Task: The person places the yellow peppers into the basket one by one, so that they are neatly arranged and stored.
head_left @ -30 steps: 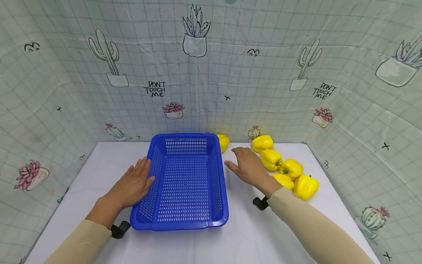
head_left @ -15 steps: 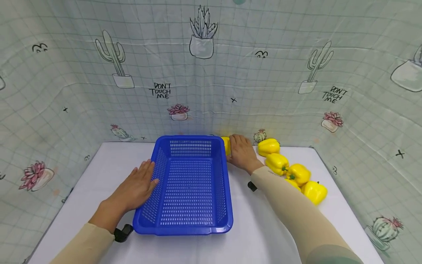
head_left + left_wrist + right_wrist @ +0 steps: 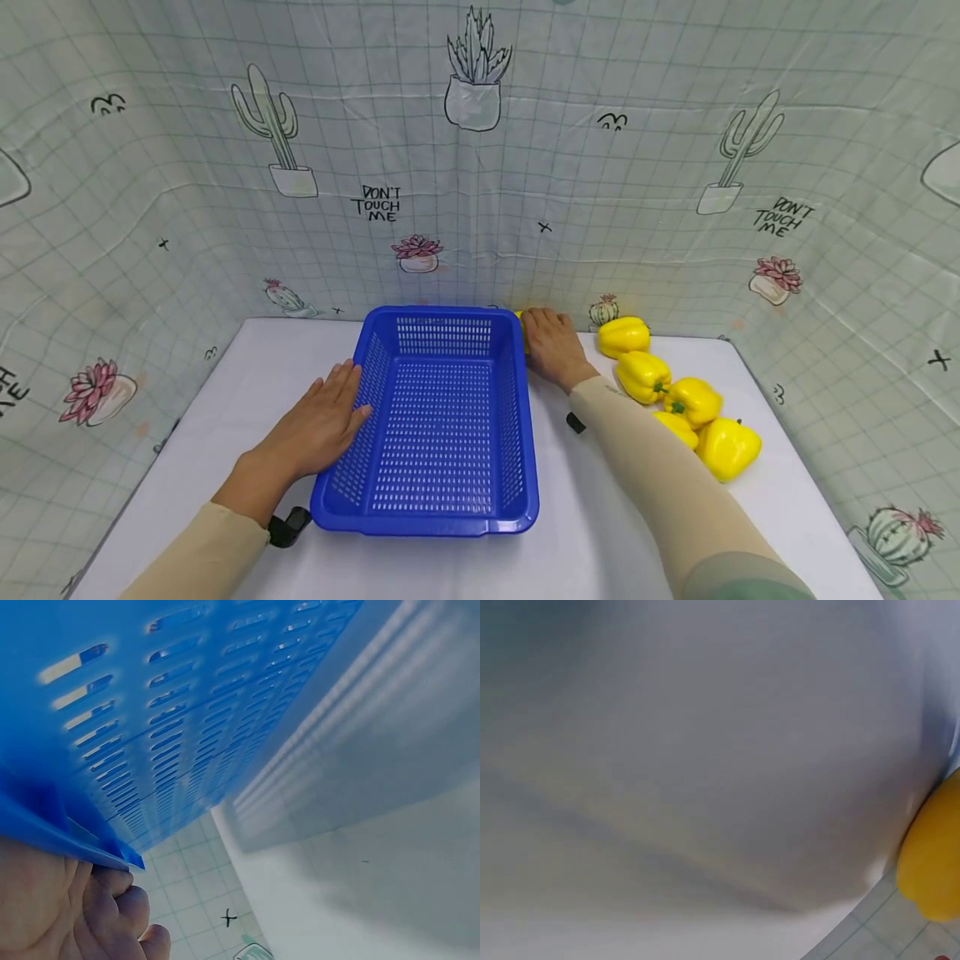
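Observation:
A blue perforated plastic basket [image 3: 435, 433] stands on the white table. My left hand [image 3: 315, 425] rests on its left rim, fingers straight; in the left wrist view, that hand's fingers [image 3: 112, 911] lie under the rim, beside the slotted wall. Behind the basket's far right corner, my right hand [image 3: 553, 342] grips a yellow bell pepper [image 3: 521, 321], its fingers bent over it and most of the pepper hidden. In the right wrist view, this bell pepper [image 3: 934, 855] shows at the right edge; the hand itself is out of that frame.
To the right of my right forearm lie several more yellow bell peppers [image 3: 643, 377] in a loose group. One pepper [image 3: 675, 427] is partly covered by the sleeve. A patterned cloth wall [image 3: 480, 167] rises behind the table and along both sides.
My right hand has reached forward and left, onto the bell pepper by the basket's far corner, and closed round it. The left hand stays on the rim. The head view has turned slightly left.

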The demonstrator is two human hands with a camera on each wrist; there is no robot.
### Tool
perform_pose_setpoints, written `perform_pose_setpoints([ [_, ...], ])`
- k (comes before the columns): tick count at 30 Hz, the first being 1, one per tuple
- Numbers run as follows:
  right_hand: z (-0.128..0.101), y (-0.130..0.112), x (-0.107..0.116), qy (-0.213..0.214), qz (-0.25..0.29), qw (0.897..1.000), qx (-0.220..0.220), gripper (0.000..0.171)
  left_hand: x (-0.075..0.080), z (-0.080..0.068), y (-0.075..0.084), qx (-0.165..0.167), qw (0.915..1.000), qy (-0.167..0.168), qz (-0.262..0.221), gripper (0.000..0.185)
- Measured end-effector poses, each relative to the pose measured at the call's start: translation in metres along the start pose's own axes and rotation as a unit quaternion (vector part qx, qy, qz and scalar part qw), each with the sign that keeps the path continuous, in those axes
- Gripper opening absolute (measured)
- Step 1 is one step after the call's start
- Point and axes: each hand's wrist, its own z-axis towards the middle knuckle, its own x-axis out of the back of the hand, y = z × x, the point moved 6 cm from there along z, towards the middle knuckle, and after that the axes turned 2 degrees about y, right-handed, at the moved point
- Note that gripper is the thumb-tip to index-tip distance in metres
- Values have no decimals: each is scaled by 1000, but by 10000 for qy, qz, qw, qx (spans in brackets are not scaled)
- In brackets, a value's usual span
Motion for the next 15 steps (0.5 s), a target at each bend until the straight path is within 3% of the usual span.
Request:
perform_pose_setpoints([
  [6, -21, 16, 3, -137, 74, 9998, 123, 65, -1, 1, 2, -73, 10000, 2, -57, 67],
  [15, -58, 24, 21, -119, 129, 9968, 782, 53, 0, 1, 0, 23, 9999, -93, -83, 68],
])
